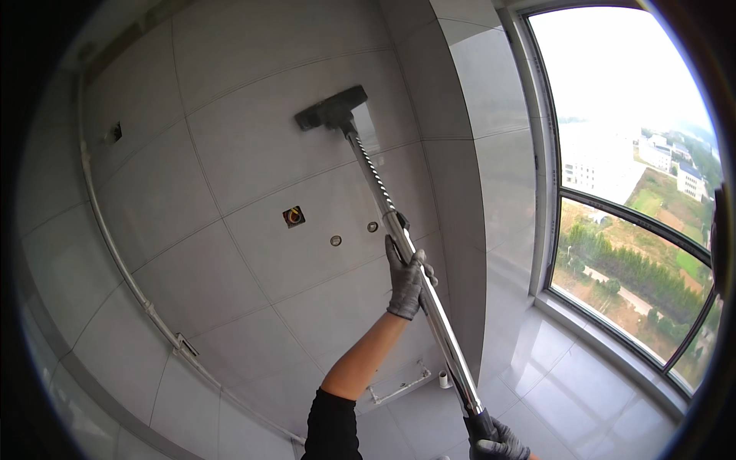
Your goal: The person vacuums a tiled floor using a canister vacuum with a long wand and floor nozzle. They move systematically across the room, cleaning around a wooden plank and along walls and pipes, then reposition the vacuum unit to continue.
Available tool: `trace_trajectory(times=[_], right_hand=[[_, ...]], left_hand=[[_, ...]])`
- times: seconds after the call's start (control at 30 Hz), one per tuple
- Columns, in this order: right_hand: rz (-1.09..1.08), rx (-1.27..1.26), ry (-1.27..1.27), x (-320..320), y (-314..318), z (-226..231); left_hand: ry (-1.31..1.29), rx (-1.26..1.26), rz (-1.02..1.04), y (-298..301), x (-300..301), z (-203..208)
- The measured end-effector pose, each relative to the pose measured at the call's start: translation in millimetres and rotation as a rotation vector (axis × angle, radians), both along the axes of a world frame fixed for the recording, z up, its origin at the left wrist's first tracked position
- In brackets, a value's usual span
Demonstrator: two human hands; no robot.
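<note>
A long chrome vacuum cleaner wand (pixel 438 322) slants up and to the left across the view. Its dark floor head (pixel 331 110) lies against the grey tiled wall (pixel 261 161). My left hand (pixel 407 280), in a grey glove, is closed around the middle of the tube, just below the joint where the thinner ribbed section slides in. Down at the lower edge my right hand (pixel 502 443), gloved too, grips the black handle end (pixel 479 424). Part of the right hand is cut off by the picture's edge.
An open socket box (pixel 293 217) with wires and two round pipe outlets (pixel 336 241) sit in the wall. A pipe (pixel 115 253) runs down the left side. On the right are a tiled column (pixel 452 153) and a large window (pixel 636 199). A white pipe stub (pixel 444 379) stands low near the floor.
</note>
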State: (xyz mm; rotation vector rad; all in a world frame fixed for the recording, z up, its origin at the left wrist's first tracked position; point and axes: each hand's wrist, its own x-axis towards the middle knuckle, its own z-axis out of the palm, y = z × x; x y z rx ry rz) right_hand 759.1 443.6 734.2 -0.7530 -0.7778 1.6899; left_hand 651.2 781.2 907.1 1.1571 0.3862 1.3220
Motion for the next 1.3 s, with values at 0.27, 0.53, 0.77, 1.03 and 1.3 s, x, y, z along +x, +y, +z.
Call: trace_trajectory(times=[0.27, 0.53, 0.77, 1.03, 1.3], right_hand=[[-0.109, 0.644, -0.201, -3.3, 189.2, 256.3], [0.155, 0.593, -0.017, -42.3, 275.4, 426.8], [0.120, 0.599, -0.077, 57.8, 190.4, 209.1], [-0.094, -0.027, 0.159, 118.8, -20.4, -13.4], [-0.159, -0.056, 0.141, 141.6, 7.0, -18.2]], left_hand=[[-0.083, 0.591, 0.245, 94.2, -40.0, 319.2], [0.113, 0.627, 0.404, 63.9, -66.1, 406.9], [0.020, 0.581, 0.360, 132.6, -22.1, 296.1], [0.241, -0.185, 0.081, 40.6, 152.0, 4.9], [0.188, -0.168, 0.134, 46.9, 158.9, 14.7]])
